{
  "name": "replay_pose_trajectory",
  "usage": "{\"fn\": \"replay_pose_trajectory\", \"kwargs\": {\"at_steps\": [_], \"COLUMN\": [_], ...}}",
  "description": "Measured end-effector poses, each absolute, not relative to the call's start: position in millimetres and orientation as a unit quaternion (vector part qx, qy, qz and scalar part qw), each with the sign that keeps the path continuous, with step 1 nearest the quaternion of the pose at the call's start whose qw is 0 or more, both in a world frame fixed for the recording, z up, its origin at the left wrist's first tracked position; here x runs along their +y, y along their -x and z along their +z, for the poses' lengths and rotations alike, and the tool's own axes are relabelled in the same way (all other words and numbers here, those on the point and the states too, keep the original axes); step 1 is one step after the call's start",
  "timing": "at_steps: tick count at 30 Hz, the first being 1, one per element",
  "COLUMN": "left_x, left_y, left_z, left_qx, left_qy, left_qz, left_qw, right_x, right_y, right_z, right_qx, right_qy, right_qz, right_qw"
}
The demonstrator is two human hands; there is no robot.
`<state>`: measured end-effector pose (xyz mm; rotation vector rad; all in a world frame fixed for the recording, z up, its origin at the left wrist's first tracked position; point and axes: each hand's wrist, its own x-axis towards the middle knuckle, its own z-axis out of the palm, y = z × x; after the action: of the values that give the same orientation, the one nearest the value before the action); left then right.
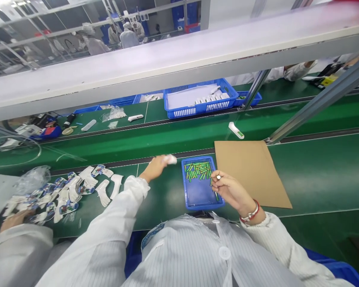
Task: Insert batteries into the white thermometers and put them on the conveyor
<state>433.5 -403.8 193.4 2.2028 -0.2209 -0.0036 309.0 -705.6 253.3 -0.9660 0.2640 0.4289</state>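
Note:
My left hand (154, 168) reaches toward the far edge of the near bench, closed around a blurred white plastic piece (170, 159). Over the right side of a blue tray (194, 203), my right hand (229, 189) pinches a small cylinder, apparently a battery (218, 177), its pale round end showing. Several loose green batteries (197, 170) lie in the upper part of that tray. On the green belt beyond rests a white handheld device (236, 130), its handle showing green batteries inside.
A flat cardboard sheet (251, 171) lies right of the tray. White curved housings (103, 192) are heaped at the left, where another person's hand (16, 219) rests. A blue basket (197, 111) stands across the belt. A shelf beam (137, 65) and slanted metal post (320, 97) cross overhead.

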Motion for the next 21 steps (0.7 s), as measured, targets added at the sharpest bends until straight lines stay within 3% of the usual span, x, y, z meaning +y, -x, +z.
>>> {"fn": "replay_pose_trajectory", "kwargs": {"at_steps": [2, 5, 7, 10, 14, 17, 21], "left_x": [-395.6, -388.4, -389.5, -405.1, -447.1, -479.4, -508.3], "left_y": [-432.6, -429.7, -424.4, -410.1, -383.1, -362.7, -342.7], "left_z": [187.9, 178.2, 173.3, 177.4, 216.3, 256.3, 292.3], "left_qx": [-0.083, 0.012, 0.021, 0.024, 0.114, 0.126, 0.142], "left_qy": [-0.908, -0.907, -0.893, -0.799, -0.493, -0.346, -0.302], "left_qz": [0.011, 0.128, 0.139, 0.034, -0.081, -0.151, -0.175], "left_qw": [0.411, 0.4, 0.428, 0.6, 0.859, 0.917, 0.926], "right_x": [-704.7, -700.6, -697.8, -693.8, -686.5, -679.2, -671.4], "right_y": [-309.4, -310.7, -311.8, -314.0, -315.9, -313.0, -303.6], "right_z": [250.1, 247.4, 245.5, 242.6, 245.1, 258.4, 286.0], "right_qx": [0.141, 0.161, 0.175, 0.189, 0.159, 0.085, -0.074], "right_qy": [0.461, 0.458, 0.444, 0.43, 0.481, 0.602, 0.767], "right_qz": [0.212, 0.209, 0.204, 0.197, 0.189, 0.14, -0.037], "right_qw": [0.85, 0.849, 0.855, 0.861, 0.841, 0.781, 0.637]}}
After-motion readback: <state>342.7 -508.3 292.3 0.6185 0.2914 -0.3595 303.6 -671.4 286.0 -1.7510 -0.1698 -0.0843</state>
